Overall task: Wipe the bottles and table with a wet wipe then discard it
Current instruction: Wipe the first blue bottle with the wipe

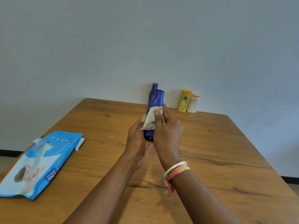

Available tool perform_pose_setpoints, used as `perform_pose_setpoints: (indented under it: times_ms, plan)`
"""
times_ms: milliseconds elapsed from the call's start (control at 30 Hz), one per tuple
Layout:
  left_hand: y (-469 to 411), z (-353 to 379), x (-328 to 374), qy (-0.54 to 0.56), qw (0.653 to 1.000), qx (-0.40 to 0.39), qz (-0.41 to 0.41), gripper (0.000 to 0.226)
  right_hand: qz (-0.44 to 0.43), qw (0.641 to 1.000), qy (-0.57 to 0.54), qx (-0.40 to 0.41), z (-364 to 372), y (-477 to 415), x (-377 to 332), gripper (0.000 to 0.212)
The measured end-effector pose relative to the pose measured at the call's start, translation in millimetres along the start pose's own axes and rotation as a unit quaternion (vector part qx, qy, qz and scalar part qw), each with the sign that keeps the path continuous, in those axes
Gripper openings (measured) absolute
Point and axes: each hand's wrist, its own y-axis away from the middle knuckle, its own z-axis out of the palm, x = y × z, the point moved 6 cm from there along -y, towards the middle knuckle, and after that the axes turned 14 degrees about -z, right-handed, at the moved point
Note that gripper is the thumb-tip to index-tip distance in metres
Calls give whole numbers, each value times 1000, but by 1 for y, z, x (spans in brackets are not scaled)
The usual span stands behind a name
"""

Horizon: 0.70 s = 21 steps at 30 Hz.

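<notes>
My left hand grips the lower end of a dark blue bottle, held tilted above the wooden table. My right hand presses a pale, slightly soiled wet wipe against the middle of that bottle. Behind it, at the wall, stands a second blue bottle, mostly hidden. A yellow bottle and a white bottle stand upright side by side at the table's far edge.
A blue pack of wet wipes lies on the left of the table, its flap open and a wipe sticking out. Small white crumbs or specks dot the tabletop below my wrists. A plain wall runs behind the table.
</notes>
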Motion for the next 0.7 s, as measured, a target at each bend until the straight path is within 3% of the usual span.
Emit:
perform_pose_setpoints:
  times_ms: [100,200,367,467,600,700]
  plan:
    - [2,0,-8,-23,1000,1,-5,32,6,1000,9,9,-3,-20,-1,25]
    - [4,6,-11,-28,1000,0,-5,33,16,1000,4,26,-9,-38,-5,31]
    - [-3,-4,13,-4,1000,13,-4,37,13,997,-17,-73,10,16,-6,27]
    - [0,-10,6,36,999,10,-20,37,-4,998,-1,-63,9,15,-6,19]
    - [2,-5,-1,68,997,-16,-22,33,4,1000,-17,-6,6,-13,-9,37]
    - [1,-4,11,76,996,-35,-27,41,4,999,-37,-39,12,8,-11,43]
